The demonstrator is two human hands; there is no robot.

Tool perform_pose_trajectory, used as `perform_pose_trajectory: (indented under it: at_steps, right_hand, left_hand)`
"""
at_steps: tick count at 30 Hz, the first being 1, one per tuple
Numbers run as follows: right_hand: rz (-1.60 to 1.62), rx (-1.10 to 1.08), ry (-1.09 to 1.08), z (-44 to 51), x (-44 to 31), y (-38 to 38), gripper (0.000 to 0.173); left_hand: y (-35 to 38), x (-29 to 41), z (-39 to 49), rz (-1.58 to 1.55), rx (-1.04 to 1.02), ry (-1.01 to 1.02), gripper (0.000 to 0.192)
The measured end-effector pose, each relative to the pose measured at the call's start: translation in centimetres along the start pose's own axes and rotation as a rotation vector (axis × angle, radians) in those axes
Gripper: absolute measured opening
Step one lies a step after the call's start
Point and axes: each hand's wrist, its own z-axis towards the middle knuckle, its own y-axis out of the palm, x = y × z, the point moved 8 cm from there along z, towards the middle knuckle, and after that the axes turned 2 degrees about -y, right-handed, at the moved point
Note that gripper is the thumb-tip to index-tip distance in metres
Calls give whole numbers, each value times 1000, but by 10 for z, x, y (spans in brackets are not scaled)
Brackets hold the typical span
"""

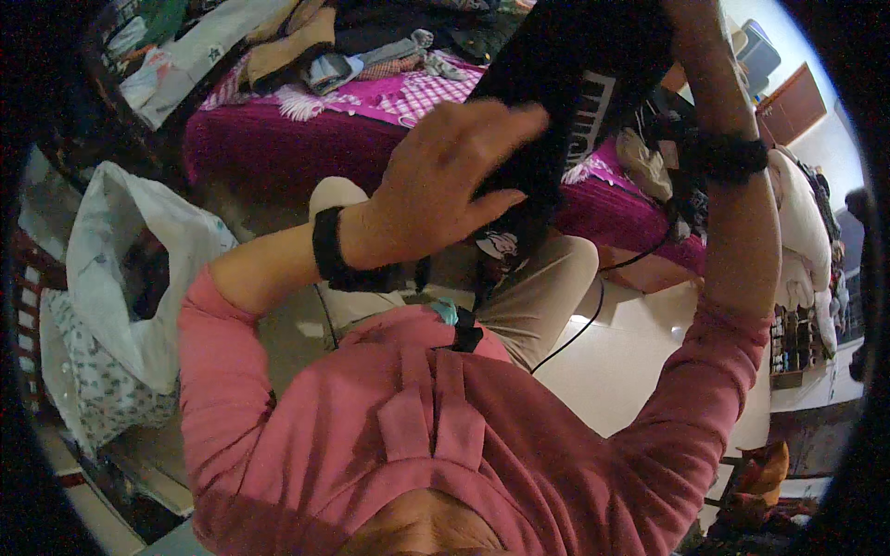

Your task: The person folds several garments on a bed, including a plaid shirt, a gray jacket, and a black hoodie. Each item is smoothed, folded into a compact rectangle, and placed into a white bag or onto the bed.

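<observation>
A black garment (535,76) with white printed lettering hangs in front of me and runs past the top edge. My right hand (688,10) is raised beside its upper part, mostly cut off by the frame, and appears to hold it up. My left hand (445,174) is in front of the cloth, slightly blurred, with thumb and fingers apart and nothing visibly gripped. Whether its fingertips touch the garment cannot be made out. Behind lies a bed with a magenta cover (292,146) and a checked, fringed cloth (445,87).
Folded clothes (375,59) lie on the bed, with a tan garment (292,45) beside them. At left stands a white plastic bag (125,278) holding dark cloth. A black cable (580,326) runs past my knee over the pale floor (605,368). Clothes (799,215) hang at right.
</observation>
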Motion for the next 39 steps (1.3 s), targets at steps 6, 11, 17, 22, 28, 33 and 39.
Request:
perform_pose_trajectory:
  at_steps: [6,11,17,22,28,33,39]
  right_hand:
    - [65,-65,-37,-3,-56,-21,19]
    - [-137,-154,-155,-2,-89,-31,16]
    - [-92,40,-58,3,-65,-86,20]
    - [-156,60,-18,-6,-57,-118,23]
    - [-246,103,79,-26,-35,-166,28]
    - [-282,132,183,-49,1,-221,31]
    - [-380,16,297,-72,23,-226,39]
  left_hand:
    - [42,-39,-10,-60,-241,-317,96]
    - [100,-95,-21,-542,-177,-414,89]
    - [138,-133,-1,-988,-99,-566,78]
    - [116,-134,52,-543,35,-271,73]
    - [161,-105,36,-1020,-427,-351,42]
    - [44,-188,75,-434,-142,-166,35]
    - [-100,-267,130,78,-13,-138,42]
